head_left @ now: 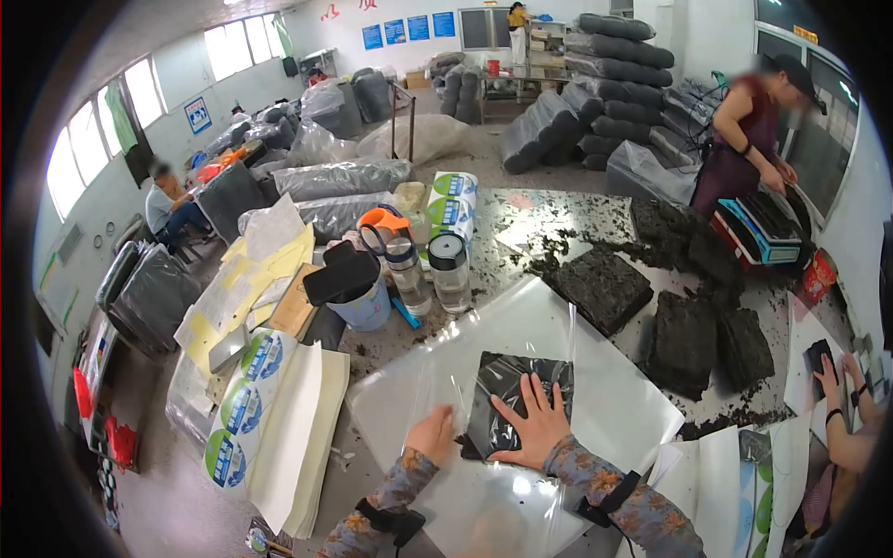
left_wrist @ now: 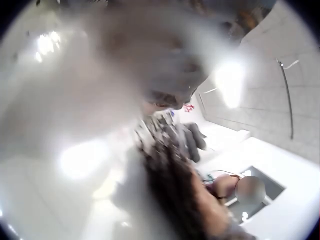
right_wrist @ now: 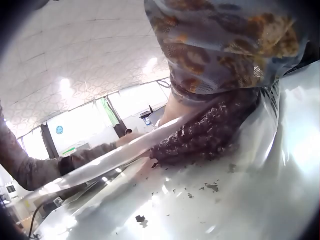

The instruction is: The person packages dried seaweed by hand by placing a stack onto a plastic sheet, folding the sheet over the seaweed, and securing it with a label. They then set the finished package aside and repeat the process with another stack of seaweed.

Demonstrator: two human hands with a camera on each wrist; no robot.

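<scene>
A square dark slab of flaky, pressed material [head_left: 490,386] lies under shiny clear plastic film [head_left: 446,349] on the table in front of me. My right hand [head_left: 535,423] presses flat on it with fingers spread. Just left of the slab, my left hand [head_left: 433,437] has curled fingers at the film. The right wrist view shows the slab's rough edge [right_wrist: 200,135] under the film, with a raised film fold [right_wrist: 115,155] running toward the left hand. Dark crumbs [right_wrist: 212,187] are scattered beside it. The left wrist view is badly blurred.
Several dark slabs [head_left: 605,288] and loose crumbs lie at the right. Glass jars [head_left: 450,279] and a bucket [head_left: 367,302] stand ahead, with papers [head_left: 246,288] and a plastic packet [head_left: 246,409] leftward. One person [head_left: 744,139] stands across the table; another's arms [head_left: 842,409] reach in at right.
</scene>
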